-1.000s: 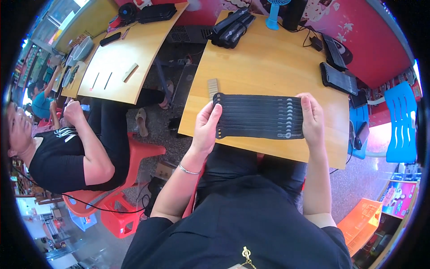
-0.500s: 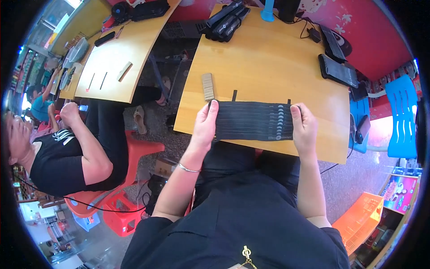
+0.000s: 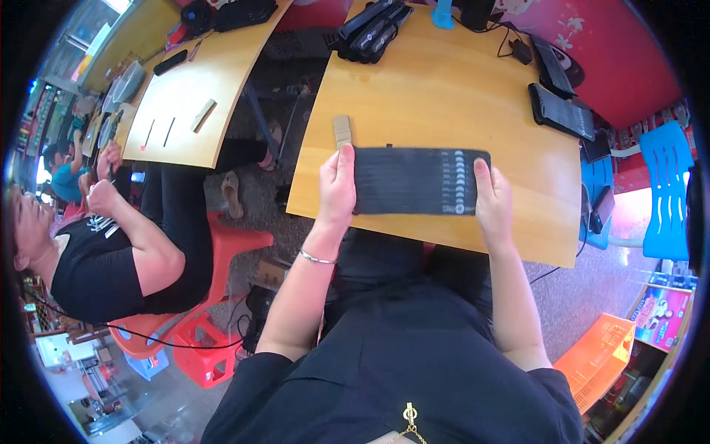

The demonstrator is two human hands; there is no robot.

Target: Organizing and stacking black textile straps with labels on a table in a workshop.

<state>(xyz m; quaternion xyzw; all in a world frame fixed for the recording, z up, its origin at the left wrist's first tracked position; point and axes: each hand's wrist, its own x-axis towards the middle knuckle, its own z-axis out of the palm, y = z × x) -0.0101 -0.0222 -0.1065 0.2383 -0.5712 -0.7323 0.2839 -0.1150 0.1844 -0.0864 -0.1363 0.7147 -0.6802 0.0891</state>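
Observation:
Between my two hands is a flat black sheet of narrow parallel strips (image 3: 407, 182), with a column of pale rounded marks near its right end. My left hand (image 3: 338, 183) grips its left edge, thumb on top. The right edge is pinched by my right hand (image 3: 491, 198), also with the thumb on top. The sheet covers part of the wooden table (image 3: 444, 89); its underside and the fingers behind it are hidden. Just beyond my left thumb lies a small tan ridged block (image 3: 342, 131). One short dark tab (image 3: 389, 145) shows past the sheet's far edge.
A pile of black strip bundles (image 3: 370, 31) sits at the table's far left. Black packs (image 3: 560, 112) and a charger (image 3: 521, 51) lie at the right. Left, a person in black (image 3: 111, 259) sits by another table (image 3: 185, 89). Blue chair (image 3: 665, 192) and orange crate (image 3: 595, 362) stand right.
Both hands have moved the black sheet slightly away from me and a little left. It now covers more of the dark tabs. The seated person's hands have shifted.

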